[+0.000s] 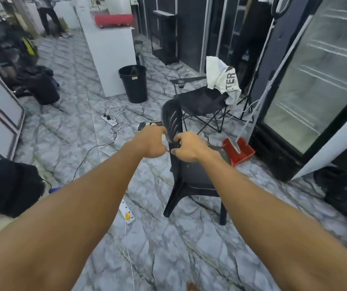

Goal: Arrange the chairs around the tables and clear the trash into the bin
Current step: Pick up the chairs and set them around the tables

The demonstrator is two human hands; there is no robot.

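Both bare forearms reach forward | our left hand (152, 141) and right hand (186, 147) grasp slatted back of black plastic chair (186, 164), standing mid-floor, no table in view | black round bin (133, 84) beyond | we judge task early.

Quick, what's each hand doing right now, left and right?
Left hand: curled on the back edge of the black plastic chair; a firm grip cannot be told.
Right hand: closed on the same chair back.
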